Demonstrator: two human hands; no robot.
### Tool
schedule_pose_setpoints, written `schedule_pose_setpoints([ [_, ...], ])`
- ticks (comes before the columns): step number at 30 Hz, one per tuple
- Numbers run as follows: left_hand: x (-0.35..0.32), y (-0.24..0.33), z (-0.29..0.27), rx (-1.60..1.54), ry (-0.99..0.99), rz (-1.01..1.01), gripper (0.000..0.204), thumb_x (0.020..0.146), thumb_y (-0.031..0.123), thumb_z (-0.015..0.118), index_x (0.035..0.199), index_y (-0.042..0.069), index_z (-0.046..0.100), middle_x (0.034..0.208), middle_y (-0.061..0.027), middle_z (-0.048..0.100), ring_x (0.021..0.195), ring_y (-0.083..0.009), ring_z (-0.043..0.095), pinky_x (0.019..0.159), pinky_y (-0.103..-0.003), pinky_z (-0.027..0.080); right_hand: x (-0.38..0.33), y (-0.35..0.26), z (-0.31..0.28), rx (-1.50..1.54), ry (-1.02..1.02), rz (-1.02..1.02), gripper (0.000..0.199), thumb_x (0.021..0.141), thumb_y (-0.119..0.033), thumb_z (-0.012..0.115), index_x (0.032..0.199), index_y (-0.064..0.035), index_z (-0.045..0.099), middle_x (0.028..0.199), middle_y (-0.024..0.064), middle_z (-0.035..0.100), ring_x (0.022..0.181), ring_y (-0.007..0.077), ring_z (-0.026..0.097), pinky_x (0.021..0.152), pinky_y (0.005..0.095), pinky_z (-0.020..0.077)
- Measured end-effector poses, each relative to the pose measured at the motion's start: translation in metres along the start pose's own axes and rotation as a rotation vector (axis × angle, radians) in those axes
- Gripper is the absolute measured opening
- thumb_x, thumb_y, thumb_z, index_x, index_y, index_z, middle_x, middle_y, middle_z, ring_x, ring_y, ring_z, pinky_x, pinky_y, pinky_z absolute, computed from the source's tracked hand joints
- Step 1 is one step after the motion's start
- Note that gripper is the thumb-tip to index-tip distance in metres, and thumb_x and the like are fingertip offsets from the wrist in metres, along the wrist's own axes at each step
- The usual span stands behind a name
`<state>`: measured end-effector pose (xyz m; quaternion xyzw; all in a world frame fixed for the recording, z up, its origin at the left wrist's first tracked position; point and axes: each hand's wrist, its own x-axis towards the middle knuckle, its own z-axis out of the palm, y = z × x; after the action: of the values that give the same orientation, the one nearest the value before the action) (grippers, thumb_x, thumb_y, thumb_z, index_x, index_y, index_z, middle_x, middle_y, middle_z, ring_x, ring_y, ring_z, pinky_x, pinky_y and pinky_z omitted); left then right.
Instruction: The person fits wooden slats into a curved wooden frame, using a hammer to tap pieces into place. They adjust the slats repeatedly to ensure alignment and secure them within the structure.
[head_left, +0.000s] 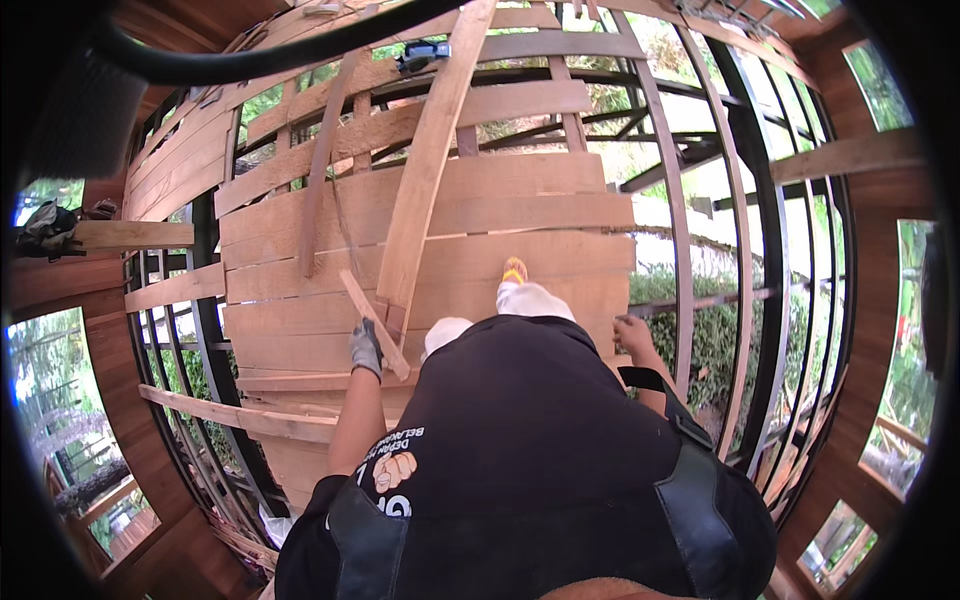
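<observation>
My left hand (366, 346), in a grey glove, is closed on a short wooden strip (354, 296). The strip slants from upper left to lower right over the planks. Close beside it lies a long, pale board (430, 165), whose darker near end reaches almost to the strip. My bare right hand (632, 334) hangs low at the right edge of the planking, its fingers curled; whatever may be inside them is too small to make out. Wide wooden planks (520, 215) lie side by side under my feet.
A blue-and-dark power tool (424, 54) rests on the far slats. Beyond the planking on the right, gaps between wooden joists (672, 200) open onto shrubs below. A narrow brown batten (322, 170) lies on the left. A dark bag (48, 228) sits on a ledge at far left.
</observation>
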<state>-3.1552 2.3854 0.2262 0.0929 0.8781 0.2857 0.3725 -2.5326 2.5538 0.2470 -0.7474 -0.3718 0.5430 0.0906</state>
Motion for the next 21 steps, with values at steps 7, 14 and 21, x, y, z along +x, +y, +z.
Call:
schedule_pose_setpoints([
  [7,0.026,0.06,0.006,-0.184,0.148,-0.233,0.05,0.097,0.044,0.051,0.099,-0.004,0.066,0.086,-0.0176,0.068,0.075,-0.0306,0.067,0.063,-0.044,0.054,0.117,-0.251,-0.006,-0.186,0.069,-0.32,0.038,0.091,-0.024,0.068,0.118,0.002,0.065,0.097,0.0148,0.073,0.077,0.0185,0.071,0.071,0.0336,0.0548],
  [14,0.097,0.137,0.036,-0.442,0.171,-0.201,0.042,0.097,0.041,0.053,0.101,0.001,0.067,0.084,-0.0126,0.065,0.072,-0.025,0.062,0.062,-0.04,0.051,0.212,-0.409,0.08,-0.329,-0.081,-0.408,0.035,0.094,-0.022,0.064,0.12,0.0023,0.064,0.091,0.0111,0.071,0.073,0.0164,0.067,0.066,0.032,0.0529],
  [21,0.209,0.247,0.037,-0.314,0.104,-0.14,0.044,0.097,0.047,0.052,0.102,0.004,0.062,0.084,-0.0103,0.059,0.072,-0.0231,0.056,0.063,-0.04,0.048,0.281,-0.43,0.107,-0.578,-0.215,-0.198,0.032,0.091,-0.024,0.066,0.107,0.0031,0.067,0.086,0.0104,0.07,0.068,0.0181,0.069,0.055,0.0305,0.0526],
])
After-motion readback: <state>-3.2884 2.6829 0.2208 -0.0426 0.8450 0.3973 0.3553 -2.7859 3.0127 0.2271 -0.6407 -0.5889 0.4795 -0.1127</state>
